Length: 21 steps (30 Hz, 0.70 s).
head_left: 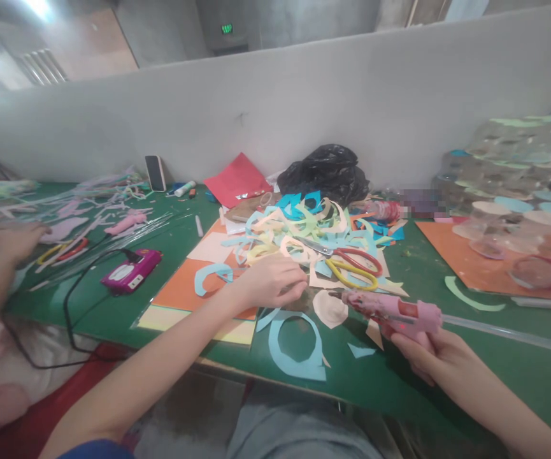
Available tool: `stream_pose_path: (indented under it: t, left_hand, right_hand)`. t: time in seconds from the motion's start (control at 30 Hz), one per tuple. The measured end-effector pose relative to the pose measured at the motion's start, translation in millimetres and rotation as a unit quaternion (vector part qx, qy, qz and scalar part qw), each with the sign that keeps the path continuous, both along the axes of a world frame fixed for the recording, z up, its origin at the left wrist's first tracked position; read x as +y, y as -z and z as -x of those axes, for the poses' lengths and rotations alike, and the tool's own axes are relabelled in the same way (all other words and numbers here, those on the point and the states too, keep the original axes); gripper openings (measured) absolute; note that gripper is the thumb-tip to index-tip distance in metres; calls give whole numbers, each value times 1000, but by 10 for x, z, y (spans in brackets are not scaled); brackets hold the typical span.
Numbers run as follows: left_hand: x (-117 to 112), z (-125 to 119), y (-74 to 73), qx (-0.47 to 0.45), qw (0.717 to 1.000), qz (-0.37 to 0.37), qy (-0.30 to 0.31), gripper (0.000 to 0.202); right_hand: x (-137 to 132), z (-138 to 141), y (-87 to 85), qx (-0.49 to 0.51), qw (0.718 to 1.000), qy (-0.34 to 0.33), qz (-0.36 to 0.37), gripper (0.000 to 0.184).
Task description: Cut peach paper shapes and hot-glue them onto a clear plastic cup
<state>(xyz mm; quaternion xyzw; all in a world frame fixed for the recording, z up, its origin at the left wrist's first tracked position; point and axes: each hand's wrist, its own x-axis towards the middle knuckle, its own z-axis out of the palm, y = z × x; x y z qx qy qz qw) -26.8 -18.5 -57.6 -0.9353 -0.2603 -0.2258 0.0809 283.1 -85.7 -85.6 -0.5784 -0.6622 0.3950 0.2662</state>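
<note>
My right hand (430, 354) is closed round the grip of a pink glue gun (392, 311), whose nozzle points left toward a pale paper disc (330, 308) on the green table (495, 357). My left hand (272, 280) rests with fingers curled and pinched at the near edge of a heap of coloured paper scraps (304, 233); what it pinches is hidden. A light blue paper ring (299, 347) lies just in front of both hands. Red and yellow scissors (351, 266) lie on the heap, right of my left hand.
Another person's hand (14, 242) works at the far left among paper strips. A magenta device (130, 271) with a black cable, a phone (155, 173), a black bag (325, 172), orange sheets (186, 290) and stacked clear cups (509, 191) also lie on the table.
</note>
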Motion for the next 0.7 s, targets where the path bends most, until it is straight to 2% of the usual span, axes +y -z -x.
stream_pose_path:
  t: [0.17,0.47,0.7]
  left_hand:
    - [-2,4,6,4,1000,5,-1,29]
    - [-5,0,-5,5,1000,1,-2,28]
    - [0,15,14,6,1000,4,0,27]
  right_hand:
    - [-28,-12,30,-20,999,44,-4,43]
    - [0,-18,34,-24,999,14,-37,41]
    - [-7,-56,75,-5,1000,8,-24,38]
